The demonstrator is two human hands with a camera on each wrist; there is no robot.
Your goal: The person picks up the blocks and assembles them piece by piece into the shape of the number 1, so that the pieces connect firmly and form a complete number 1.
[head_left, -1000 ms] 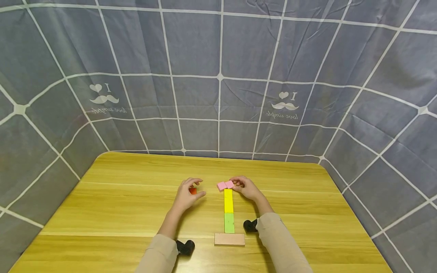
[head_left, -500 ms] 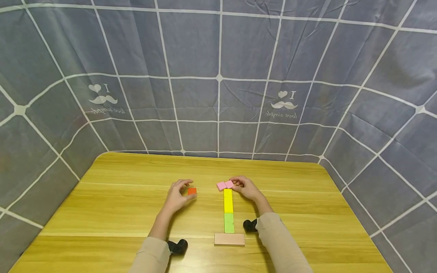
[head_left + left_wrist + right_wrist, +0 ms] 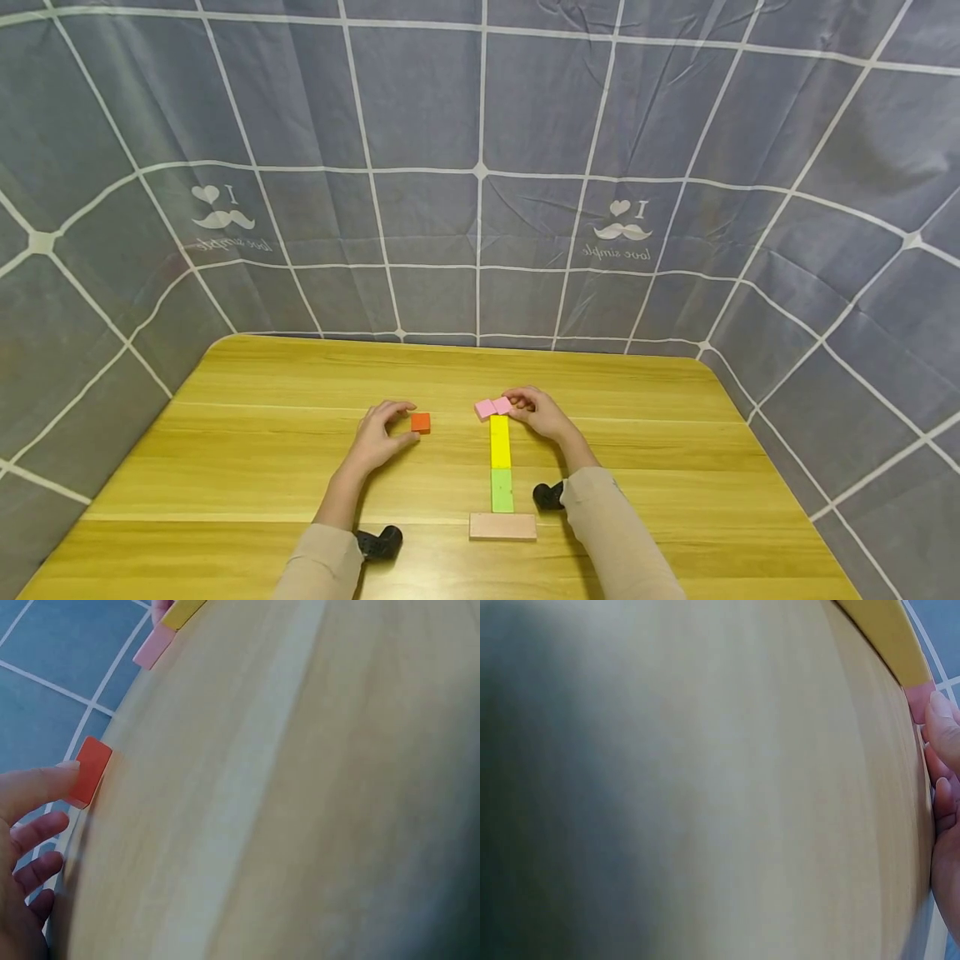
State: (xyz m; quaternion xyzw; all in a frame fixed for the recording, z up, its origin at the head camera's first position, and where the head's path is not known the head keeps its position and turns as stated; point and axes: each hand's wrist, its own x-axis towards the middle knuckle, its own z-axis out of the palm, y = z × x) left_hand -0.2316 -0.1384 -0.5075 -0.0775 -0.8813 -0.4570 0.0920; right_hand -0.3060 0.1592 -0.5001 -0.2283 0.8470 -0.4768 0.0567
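Observation:
My left hand (image 3: 377, 437) lies beside an orange-red block (image 3: 420, 422) on the table, thumb and fingers apart and clear of its sides. In the left wrist view the thumb tip overlaps the edge of that block (image 3: 91, 772). My right hand (image 3: 542, 414) pinches the right one of two small pink blocks (image 3: 502, 405) with thumb and fingertips. The other pink block (image 3: 484, 409) adjoins it on the left, slightly askew. Below them a yellow block (image 3: 500, 442) and a light green block (image 3: 502, 490) form a line, reaching down to a crosswise pale pinkish block (image 3: 502, 527).
The wooden table (image 3: 247, 450) has rounded far corners. Behind and around it hangs a grey curtain (image 3: 420, 217) with white grid lines. A black device is on each wrist, the left one (image 3: 381, 543) and the right one (image 3: 548, 497).
My left hand has drawn back to the left, away from the orange-red block, which stays nearly in place and now shows fully. The right hand holds still at the pink block.

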